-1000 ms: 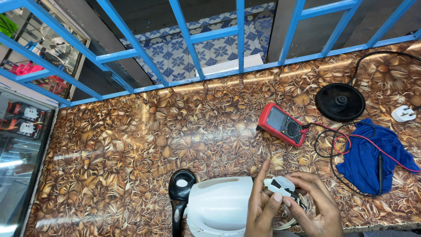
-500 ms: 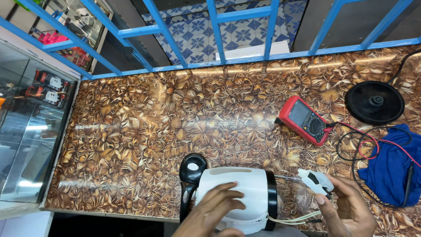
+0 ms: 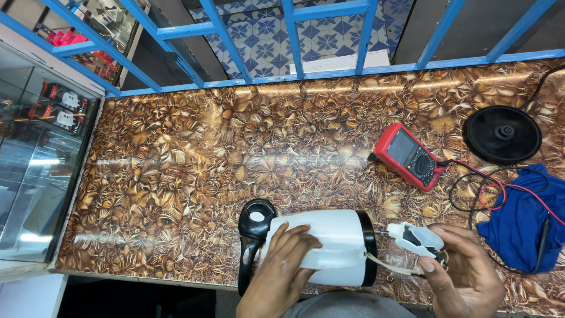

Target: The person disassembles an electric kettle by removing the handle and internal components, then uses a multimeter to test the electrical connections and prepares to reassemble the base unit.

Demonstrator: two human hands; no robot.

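Note:
A white electric kettle (image 3: 332,241) with a black handle and lid lies on its side at the near edge of the brown patterned counter (image 3: 194,165). My left hand (image 3: 281,265) rests flat on the kettle's body. My right hand (image 3: 462,271) holds a small white plastic part (image 3: 415,238) just past the kettle's black base end; pale wires run from it back to the kettle.
A red multimeter (image 3: 410,155) lies right of centre with red and black leads trailing right. A round black kettle base (image 3: 503,134) sits at the far right, a blue cloth (image 3: 521,218) below it. Blue railing (image 3: 294,35) lines the far edge; a glass case (image 3: 35,159) stands left.
My left hand left the small white part and came down onto the kettle body. My right hand kept the part. The view shifted right, so the counter sits more centred.

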